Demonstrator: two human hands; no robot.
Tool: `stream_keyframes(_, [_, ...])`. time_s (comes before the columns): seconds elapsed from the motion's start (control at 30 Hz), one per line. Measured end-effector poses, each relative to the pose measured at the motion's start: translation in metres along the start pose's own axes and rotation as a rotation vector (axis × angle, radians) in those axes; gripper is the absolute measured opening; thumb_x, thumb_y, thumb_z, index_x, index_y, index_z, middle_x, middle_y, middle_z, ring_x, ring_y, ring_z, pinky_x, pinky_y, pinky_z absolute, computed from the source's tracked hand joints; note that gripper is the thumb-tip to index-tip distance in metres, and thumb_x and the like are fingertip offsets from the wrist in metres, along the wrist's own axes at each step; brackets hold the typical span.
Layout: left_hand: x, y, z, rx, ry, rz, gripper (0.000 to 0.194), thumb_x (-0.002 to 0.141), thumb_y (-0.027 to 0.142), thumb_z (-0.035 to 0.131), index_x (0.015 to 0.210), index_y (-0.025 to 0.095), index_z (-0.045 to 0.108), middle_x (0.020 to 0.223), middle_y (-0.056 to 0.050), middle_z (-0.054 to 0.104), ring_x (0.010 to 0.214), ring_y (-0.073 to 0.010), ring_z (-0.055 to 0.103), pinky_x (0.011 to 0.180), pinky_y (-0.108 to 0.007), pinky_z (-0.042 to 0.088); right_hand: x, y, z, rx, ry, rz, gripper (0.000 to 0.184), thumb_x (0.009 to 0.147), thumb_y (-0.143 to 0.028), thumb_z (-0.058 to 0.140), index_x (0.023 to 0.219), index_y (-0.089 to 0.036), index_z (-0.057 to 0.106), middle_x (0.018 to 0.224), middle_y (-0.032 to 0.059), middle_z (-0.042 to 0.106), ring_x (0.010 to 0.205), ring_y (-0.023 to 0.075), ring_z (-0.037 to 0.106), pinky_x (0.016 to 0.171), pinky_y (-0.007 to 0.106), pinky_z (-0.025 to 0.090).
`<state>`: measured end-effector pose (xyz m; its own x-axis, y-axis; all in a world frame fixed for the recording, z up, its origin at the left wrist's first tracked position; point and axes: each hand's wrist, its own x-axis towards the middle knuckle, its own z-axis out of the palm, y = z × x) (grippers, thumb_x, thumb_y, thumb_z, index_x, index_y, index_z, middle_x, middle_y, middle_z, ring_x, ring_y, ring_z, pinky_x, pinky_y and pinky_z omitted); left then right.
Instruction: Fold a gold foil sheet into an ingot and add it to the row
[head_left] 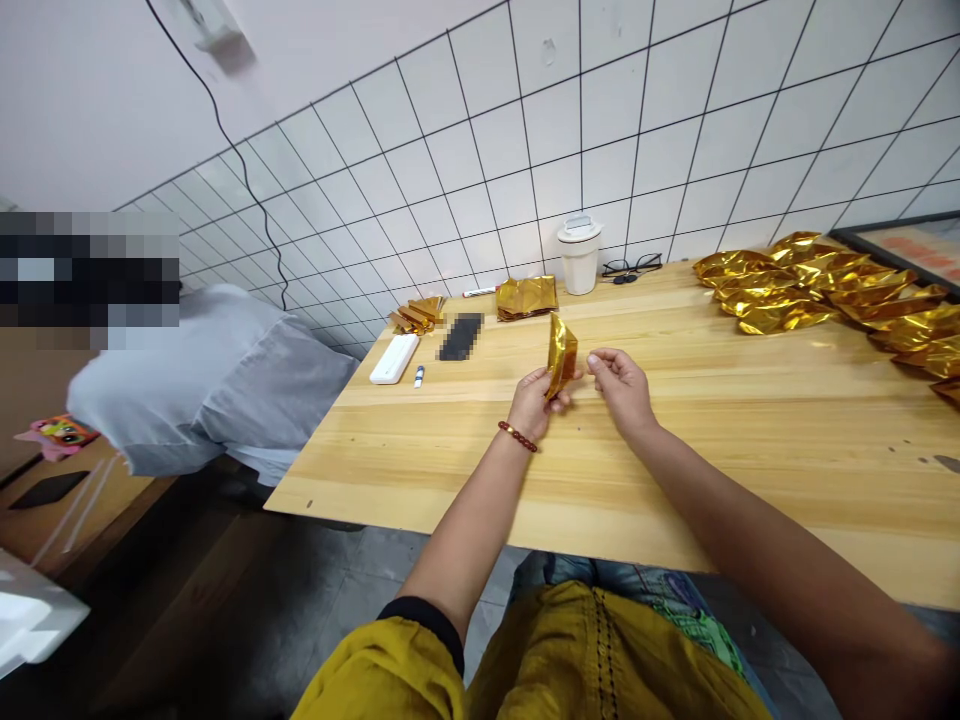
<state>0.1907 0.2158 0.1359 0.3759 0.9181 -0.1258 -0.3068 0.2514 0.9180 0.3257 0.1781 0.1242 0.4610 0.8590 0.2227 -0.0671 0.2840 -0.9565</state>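
Note:
My left hand (534, 398), with a beaded bracelet at the wrist, holds a folded piece of gold foil paper (562, 358) upright above the wooden table. The fingers wrap round its lower end, and the foil hides part of them. Just to the right, apart from the foil, is my right hand (621, 385). Its fingers are curled in with the thumb against the index finger, and nothing shows between them. Beyond my hands lies a stack of flat gold foil sheets (526, 298). Many folded gold foil pieces (795, 285) lie in rows at the right.
On the wooden table (420, 450) stand a white lidded cup (579, 258) and glasses (632, 268) by the tiled wall. Farther left are narrow gold foil strips (416, 316), a white power bank (394, 358), a blurred dark phone (460, 337) and a small stick (419, 376). A person in grey (225, 380) sits at left.

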Motion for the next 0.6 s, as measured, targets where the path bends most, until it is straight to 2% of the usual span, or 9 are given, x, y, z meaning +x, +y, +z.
stream_keyframes(0.07, [0.0001,0.0004,-0.0018,0.058,-0.076,-0.064,0.027,0.067,0.031,0.074,0.083,0.010,0.068,0.079,-0.010,0.072,0.043,-0.0061,0.049,0.039,-0.020,0.022,0.0029,-0.0001,0.0004,0.089,-0.011,0.042,0.053,0.064,-0.059,0.079,0.096,-0.020,0.065,0.068,-0.0034,0.060,0.054,0.0089,0.047,0.052,0.024,0.040])
stream_keyframes(0.13, [-0.0001,0.0008,-0.0027,0.116,-0.112,-0.113,0.027,0.066,0.031,0.076,0.078,0.009,0.068,0.071,-0.009,0.069,0.042,-0.0063,0.049,0.038,-0.020,0.021,0.0050,0.0003,-0.0001,0.136,-0.059,0.089,0.050,0.062,-0.058,0.081,0.090,-0.020,0.065,0.060,-0.0055,0.055,0.051,0.0082,0.043,0.050,0.023,0.037])
stream_keyframes(0.23, [-0.0008,0.0022,-0.0027,0.130,-0.082,-0.129,0.036,0.069,0.043,0.076,0.078,0.009,0.069,0.069,-0.009,0.068,0.042,-0.0069,0.049,0.038,-0.020,0.022,0.0075,0.0029,-0.0016,0.175,-0.040,0.120,0.044,0.061,-0.056,0.082,0.074,-0.018,0.064,0.051,-0.0068,0.048,0.047,0.0070,0.038,0.048,0.023,0.031])
stream_keyframes(0.33, [-0.0013,0.0031,-0.0014,0.048,-0.027,-0.081,0.049,0.069,0.058,0.074,0.081,0.011,0.069,0.075,-0.009,0.070,0.044,-0.0079,0.052,0.038,-0.020,0.026,0.0096,0.0052,-0.0029,0.233,0.047,0.136,0.044,0.056,-0.054,0.085,0.072,-0.018,0.064,0.052,-0.0060,0.052,0.048,0.0071,0.040,0.048,0.023,0.031])
stream_keyframes(0.47, [-0.0005,0.0006,0.0007,0.030,0.050,0.001,0.050,0.051,0.048,0.089,0.079,0.012,0.068,0.069,-0.004,0.068,0.043,-0.0064,0.051,0.038,-0.019,0.028,0.0086,0.0026,-0.0035,0.237,0.020,0.173,0.047,0.053,-0.056,0.086,0.073,-0.019,0.065,0.055,-0.0049,0.056,0.049,0.0080,0.044,0.049,0.023,0.035])
stream_keyframes(0.6, [0.0001,-0.0012,0.0007,0.062,0.122,0.055,0.048,0.044,0.041,0.092,0.076,0.012,0.069,0.063,-0.001,0.066,0.040,-0.0038,0.047,0.038,-0.018,0.025,0.0067,-0.0007,-0.0035,0.252,-0.005,0.175,0.048,0.061,-0.061,0.081,0.079,-0.019,0.067,0.059,-0.0046,0.057,0.048,0.0070,0.043,0.046,0.022,0.033])
